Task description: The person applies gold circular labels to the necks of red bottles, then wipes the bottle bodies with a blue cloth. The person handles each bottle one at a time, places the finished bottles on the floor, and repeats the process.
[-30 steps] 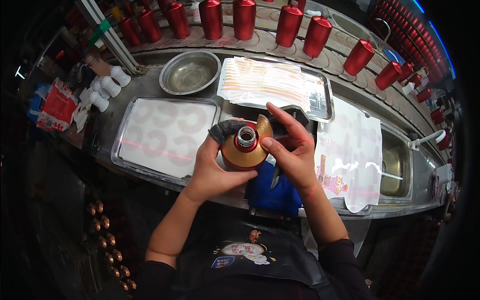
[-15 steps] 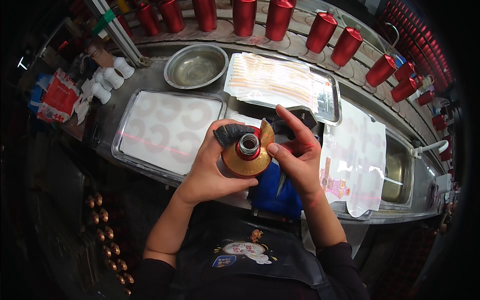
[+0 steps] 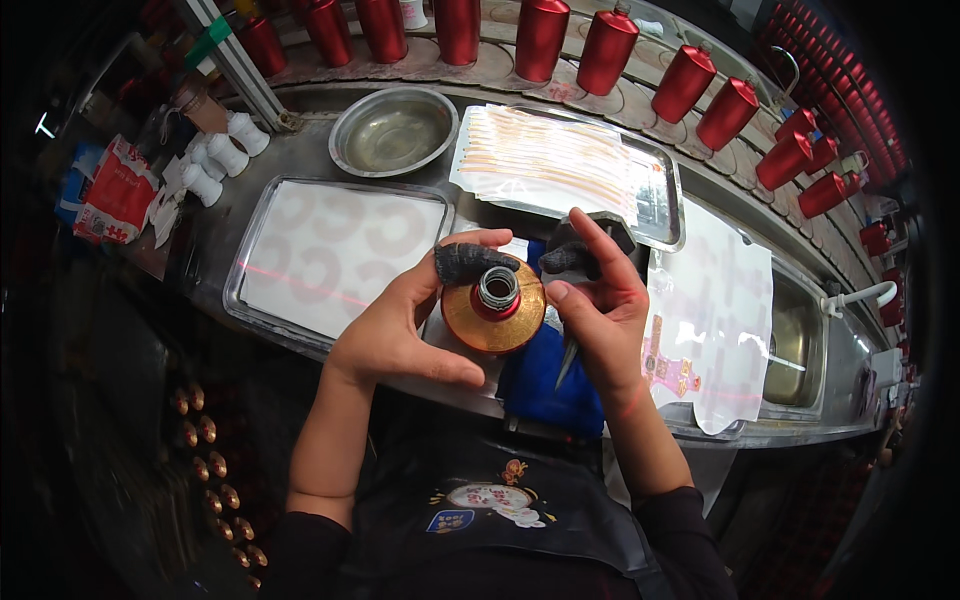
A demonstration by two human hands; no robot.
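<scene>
A red bottle with a bare threaded neck (image 3: 499, 287) stands between my hands, seen from above. A gold ring-shaped label (image 3: 512, 334) lies around the neck on its shoulder. My left hand (image 3: 388, 335) curves around the bottle, its black-covered index finger resting on the shoulder by the neck. The left thumb is spread out in front. At the right edge of the label, my right hand (image 3: 610, 310) has its thumb tip close to the gold; another black-covered finger is lifted. A thin pointed metal tool (image 3: 567, 364) sticks out below the right palm, its upper end hidden.
On the left, a metal tray (image 3: 236, 300) holds a white sheet with ring shapes. Behind it sits a metal bowl (image 3: 392, 128). Striped label strips (image 3: 545, 150) and a label sheet (image 3: 712, 300) lie to the right. Red bottles (image 3: 607, 50) stand on a curved conveyor (image 3: 520, 92). A blue cloth (image 3: 545, 395) is in front.
The raised gold flap at the label's right side now lies flat around the neck. My left thumb has moved away from the label. The bottles have shifted along the conveyor.
</scene>
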